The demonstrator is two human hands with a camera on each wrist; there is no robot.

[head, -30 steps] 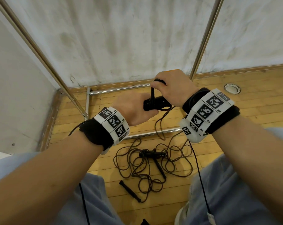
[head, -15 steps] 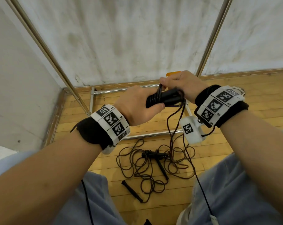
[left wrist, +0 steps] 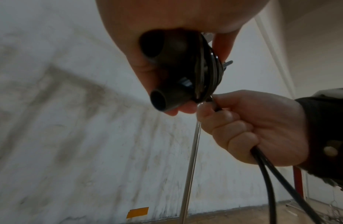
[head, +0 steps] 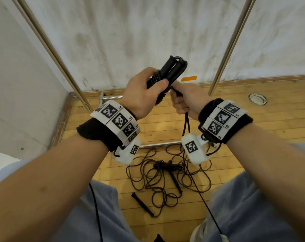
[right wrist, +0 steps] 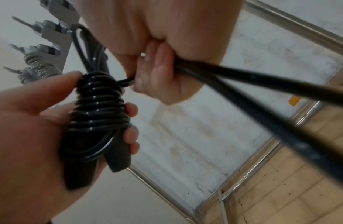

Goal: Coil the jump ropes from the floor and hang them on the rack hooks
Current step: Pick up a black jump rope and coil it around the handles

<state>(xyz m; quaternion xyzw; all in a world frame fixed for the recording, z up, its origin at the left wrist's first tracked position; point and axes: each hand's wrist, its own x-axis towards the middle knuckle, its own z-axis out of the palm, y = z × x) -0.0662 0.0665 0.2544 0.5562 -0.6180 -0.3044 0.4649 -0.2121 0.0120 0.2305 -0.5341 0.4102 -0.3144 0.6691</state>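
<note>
The left hand (head: 143,95) holds a pair of black handles (head: 172,70) side by side, its fingers curled round them and its thumb pressed over a tight stack of cord turns (right wrist: 98,106) wound about their middle. The right hand (head: 186,100) is a closed fist just beside and below, gripping a doubled length of cord (left wrist: 270,178) that runs out under the little finger and hangs toward the floor (head: 279,119). This jump rope is held up in front of the chest, between the two metal uprights of the rack (head: 230,46); the hooks (right wrist: 42,50) show only in the right wrist view, near the bundle. More rope (head: 165,179) lies in a loose tangle on the floor between the knees, with other handles among it. The cord looks thin, smooth and glossy, so it is probably light, limp and inclined to slide or spring loose from its turns unless kept under tension; the thumb over the windings seems the right place to pin them. The handles are stiff and make the safest grip for carrying the bundle to a hook.
</note>
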